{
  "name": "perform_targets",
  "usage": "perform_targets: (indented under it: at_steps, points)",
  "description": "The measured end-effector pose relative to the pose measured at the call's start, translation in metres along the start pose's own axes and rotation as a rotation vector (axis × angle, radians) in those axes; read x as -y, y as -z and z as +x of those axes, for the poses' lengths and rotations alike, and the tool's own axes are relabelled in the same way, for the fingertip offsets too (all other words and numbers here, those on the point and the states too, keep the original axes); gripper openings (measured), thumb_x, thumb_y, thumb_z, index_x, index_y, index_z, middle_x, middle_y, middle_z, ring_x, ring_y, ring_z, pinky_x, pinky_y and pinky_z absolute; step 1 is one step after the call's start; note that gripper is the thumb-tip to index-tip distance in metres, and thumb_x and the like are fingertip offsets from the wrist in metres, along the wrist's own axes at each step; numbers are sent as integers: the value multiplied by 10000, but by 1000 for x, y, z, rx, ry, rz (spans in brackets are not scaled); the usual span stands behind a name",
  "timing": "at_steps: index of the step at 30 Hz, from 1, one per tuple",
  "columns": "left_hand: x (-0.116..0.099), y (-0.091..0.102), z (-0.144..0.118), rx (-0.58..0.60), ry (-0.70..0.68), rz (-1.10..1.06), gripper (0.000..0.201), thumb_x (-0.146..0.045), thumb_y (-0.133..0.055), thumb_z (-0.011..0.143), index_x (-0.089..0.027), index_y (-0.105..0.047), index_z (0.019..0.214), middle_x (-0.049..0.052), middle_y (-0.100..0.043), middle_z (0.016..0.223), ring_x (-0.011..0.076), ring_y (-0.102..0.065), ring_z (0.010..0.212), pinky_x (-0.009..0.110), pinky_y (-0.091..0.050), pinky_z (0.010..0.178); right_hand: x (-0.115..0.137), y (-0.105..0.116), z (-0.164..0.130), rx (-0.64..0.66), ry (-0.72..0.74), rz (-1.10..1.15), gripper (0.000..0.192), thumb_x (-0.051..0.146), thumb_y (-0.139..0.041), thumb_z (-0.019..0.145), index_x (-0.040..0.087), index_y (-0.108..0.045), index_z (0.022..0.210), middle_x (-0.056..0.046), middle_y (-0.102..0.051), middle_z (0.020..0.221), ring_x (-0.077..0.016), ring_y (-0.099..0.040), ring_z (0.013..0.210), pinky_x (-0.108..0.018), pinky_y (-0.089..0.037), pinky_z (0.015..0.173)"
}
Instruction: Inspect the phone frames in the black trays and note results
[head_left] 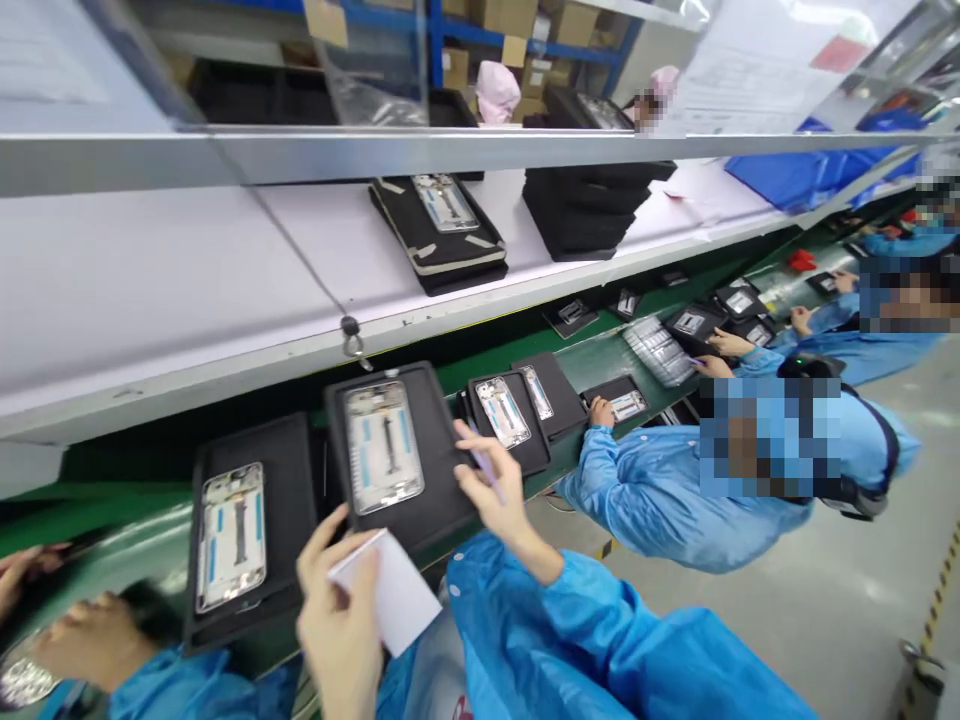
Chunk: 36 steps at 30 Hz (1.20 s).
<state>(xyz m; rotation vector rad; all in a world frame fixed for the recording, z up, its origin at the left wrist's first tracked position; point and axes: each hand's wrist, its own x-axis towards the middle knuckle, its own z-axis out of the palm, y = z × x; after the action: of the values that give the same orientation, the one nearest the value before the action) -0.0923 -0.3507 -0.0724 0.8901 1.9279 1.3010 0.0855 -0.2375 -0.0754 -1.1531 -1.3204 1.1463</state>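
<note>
My left hand [341, 610] grips a white card or paper pad [401, 592], its fingertips by the lower left corner of a black tray [448, 450]. In that tray lies a silver phone frame [385, 446] with blue strips and a dark ribbon cable down its middle. A thin purple stick, perhaps a pen or a pick [489, 474], sits between the fingers of my right hand [495, 492]. That hand is at the tray's right edge, fingertips against it. The tray looks slightly tilted; whether it rests on something below is hidden.
To the left lies another black tray [289, 510] with a phone frame, near a co-worker's hand [97, 640]. More trays [536, 440] line the green bench to the right, where co-workers in blue sit. A metal hook [352, 340] hangs ahead, below a shelf with stacked black trays [581, 215].
</note>
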Motion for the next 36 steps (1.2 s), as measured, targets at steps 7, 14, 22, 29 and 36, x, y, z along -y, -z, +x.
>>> perform_targets:
  at_steps: [7, 14, 22, 29, 36]
  points:
    - [-56, -114, 10, 433, 19, -205, 582, -803, -788, 896, -226, -834, 954, 193, -761, 1477, 390, -781, 1338, 507, -629, 1148, -50, 204, 39, -415, 38, -85, 340, 494, -841, 897, 271, -679, 1095, -203, -813, 1448, -341, -741, 1453, -630, -521, 1282]
    - [-49, -116, 27, 261, 368, -73, 759, -869, -967, 519, -206, -847, 868, 161, -877, 978, 373, -853, 897, 318, -644, 589, -109, 328, 107, -451, 19, -77, 466, 573, -966, 744, 260, -705, 969, -225, -835, 1391, -355, -764, 1411, -628, -505, 1282]
    - [-73, -135, 41, 149, 518, 43, 826, -856, -1016, 274, -207, -838, 754, 115, -846, 786, 237, -704, 587, 262, -528, 440, -172, 312, 135, -248, -88, 4, 424, 569, -930, 911, 175, -789, 977, -113, -888, 1210, -290, -843, 1204, -551, -649, 1121]
    - [-65, -137, 42, 273, 539, 16, 730, -782, -1054, 375, -229, -879, 818, 132, -879, 929, 349, -827, 820, 299, -650, 548, -104, 289, 106, -279, -40, 1, 521, 700, -827, 951, 205, -834, 1111, -172, -888, 1258, -317, -858, 1209, -521, -661, 1132]
    - [-75, -138, 28, 661, 74, -74, 368, -634, -928, 832, -266, -908, 846, 159, -851, 1351, 390, -841, 1120, 413, -735, 902, 9, 201, 48, 88, -19, 160, 577, 730, -737, 1025, 208, -789, 1264, -171, -908, 1150, -307, -920, 884, -408, -756, 796]
